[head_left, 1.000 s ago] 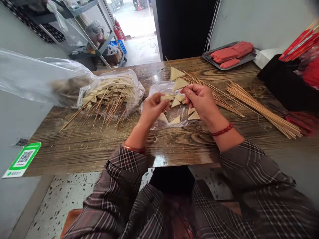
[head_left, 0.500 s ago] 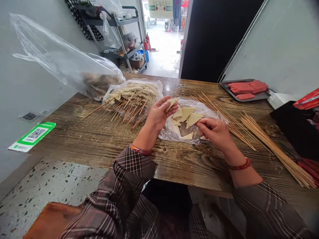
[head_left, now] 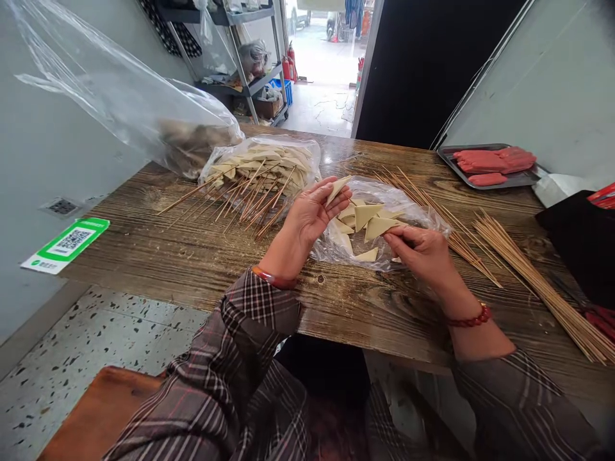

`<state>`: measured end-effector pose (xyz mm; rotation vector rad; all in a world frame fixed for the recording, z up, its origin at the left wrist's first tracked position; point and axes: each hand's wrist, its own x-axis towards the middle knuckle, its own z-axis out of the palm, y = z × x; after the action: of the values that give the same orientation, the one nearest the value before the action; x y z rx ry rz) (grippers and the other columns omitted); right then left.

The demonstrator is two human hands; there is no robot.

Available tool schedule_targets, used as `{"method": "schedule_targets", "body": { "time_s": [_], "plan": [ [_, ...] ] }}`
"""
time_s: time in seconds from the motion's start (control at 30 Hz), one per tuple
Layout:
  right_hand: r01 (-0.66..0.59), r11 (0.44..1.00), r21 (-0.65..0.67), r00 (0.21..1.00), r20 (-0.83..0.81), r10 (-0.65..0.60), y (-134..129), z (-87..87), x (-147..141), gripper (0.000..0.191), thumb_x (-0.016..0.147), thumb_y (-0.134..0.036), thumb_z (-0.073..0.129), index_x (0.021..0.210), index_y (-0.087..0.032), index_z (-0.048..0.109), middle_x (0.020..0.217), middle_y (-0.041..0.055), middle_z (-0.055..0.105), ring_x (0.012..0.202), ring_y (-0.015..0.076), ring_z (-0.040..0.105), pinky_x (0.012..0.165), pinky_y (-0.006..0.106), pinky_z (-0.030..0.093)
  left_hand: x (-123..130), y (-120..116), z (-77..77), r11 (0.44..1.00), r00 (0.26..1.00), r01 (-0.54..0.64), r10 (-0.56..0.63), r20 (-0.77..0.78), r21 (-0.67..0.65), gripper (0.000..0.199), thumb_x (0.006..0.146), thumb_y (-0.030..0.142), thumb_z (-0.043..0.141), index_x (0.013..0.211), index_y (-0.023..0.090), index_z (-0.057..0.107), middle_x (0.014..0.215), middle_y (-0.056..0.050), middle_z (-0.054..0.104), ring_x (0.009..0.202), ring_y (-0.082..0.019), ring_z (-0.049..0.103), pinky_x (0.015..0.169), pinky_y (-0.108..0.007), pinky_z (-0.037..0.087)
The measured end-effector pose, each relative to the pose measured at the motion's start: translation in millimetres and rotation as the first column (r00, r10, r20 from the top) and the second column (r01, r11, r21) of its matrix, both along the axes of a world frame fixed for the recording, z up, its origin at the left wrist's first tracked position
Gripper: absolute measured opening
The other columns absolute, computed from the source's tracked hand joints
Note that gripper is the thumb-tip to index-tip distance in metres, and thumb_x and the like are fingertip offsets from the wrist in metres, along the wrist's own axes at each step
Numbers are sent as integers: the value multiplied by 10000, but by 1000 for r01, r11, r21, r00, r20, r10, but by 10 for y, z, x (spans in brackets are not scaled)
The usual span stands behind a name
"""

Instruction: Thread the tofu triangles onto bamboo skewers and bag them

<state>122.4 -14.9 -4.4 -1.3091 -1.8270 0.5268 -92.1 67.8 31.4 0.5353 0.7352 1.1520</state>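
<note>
Between the thumb and fingers of my left hand (head_left: 314,211) is a pale triangular piece (head_left: 338,189). My right hand (head_left: 418,246) pinches the end of a thin skewer, mostly hidden, that bears two more pale triangles (head_left: 368,216). Both hands are above a clear plastic bag (head_left: 403,197) with loose triangles (head_left: 368,255) on it. Left of my left hand, a heap of threaded triangles (head_left: 269,160) rests on another plastic bag, its skewers (head_left: 259,205) pointing toward me.
Bare skewers (head_left: 538,282) lie on the wooden table (head_left: 192,269) at the right. A black tray (head_left: 449,153) with pink packs (head_left: 494,160) stands at the back right. A large plastic bag (head_left: 192,144) and a green code card (head_left: 67,243) are at the left.
The triangle in my left hand is now apart from the skewer tip, tilted more upright. The camera view has shifted slightly downward and left.
</note>
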Motion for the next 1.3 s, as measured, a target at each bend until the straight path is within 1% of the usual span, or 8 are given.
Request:
{"method": "schedule_targets", "body": {
  "time_s": [0.27, 0.43, 0.6, 0.8, 0.93, 1.2, 1.3],
  "plan": [
    [-12, 999, 36, 1000, 4, 12, 10, -2, 14, 201, 892, -296, 588, 831, -182, 742, 586, -12, 630, 536, 127, 554, 570, 268, 430, 8, -11, 11, 1000, 1000, -4, 3, -4, -13, 298, 901, 86, 529, 1187, 97, 613, 784, -82, 742, 731, -156, 734, 793, -288, 589],
    [-5, 999, 39, 1000, 2, 5, 11, -12, 18, 198, 893, -301, 590, 844, -184, 743, 590, -12, 630, 530, 125, 550, 552, 264, 421, 8, -18, 8, 1000, 1000, -3, 3, -6, -14, 284, 895, 93, 547, 1165, 104, 633, 795, -81, 744, 769, -161, 738, 832, -299, 584],
    [7, 999, 48, 1000, 21, -8, 2, 27, -4, 205, 886, -293, 587, 816, -180, 744, 578, -6, 644, 523, 133, 567, 554, 270, 432, 7, -13, -4, 1000, 1000, -1, 1, -17, -10, 270, 893, 93, 555, 1147, 109, 644, 801, -80, 745, 780, -160, 738, 838, -299, 585],
    [21, 999, 47, 999, 34, -23, -7, 43, -6, 201, 881, -289, 585, 851, -184, 753, 676, 17, 714, 575, 151, 621, 593, 280, 471, 6, -20, 0, 1000, 1000, -3, 3, 1, -25, 298, 883, 86, 562, 1170, 105, 639, 804, -89, 745, 787, -166, 740, 839, -300, 586],
    [15, 999, 43, 999, 34, -17, -8, 33, 1, 202, 885, -292, 580, 867, -193, 756, 689, 20, 723, 603, 163, 641, 605, 288, 485, 7, -30, 11, 1000, 1000, 1, -1, -8, -11, 288, 895, 88, 543, 1169, 104, 631, 800, -91, 746, 756, -162, 738, 807, -290, 592],
    [7, 998, 59, 999, 45, -9, -12, 56, 2, 208, 890, -284, 578, 840, -189, 755, 708, 20, 731, 615, 162, 650, 607, 284, 482, 9, -27, 17, 1000, 1000, -5, 5, -20, -14, 296, 895, 98, 557, 1183, 101, 628, 812, -94, 748, 773, -164, 738, 845, -304, 582],
    [14, 997, 74, 998, 54, -18, -12, 42, 13, 203, 890, -288, 584, 850, -196, 761, 756, 26, 749, 647, 171, 666, 624, 290, 491, 7, -24, 13, 1000, 1000, -2, 2, -28, -10, 302, 901, 104, 550, 1194, 100, 622, 810, -92, 747, 777, -163, 738, 849, -306, 582]
  ]
}}
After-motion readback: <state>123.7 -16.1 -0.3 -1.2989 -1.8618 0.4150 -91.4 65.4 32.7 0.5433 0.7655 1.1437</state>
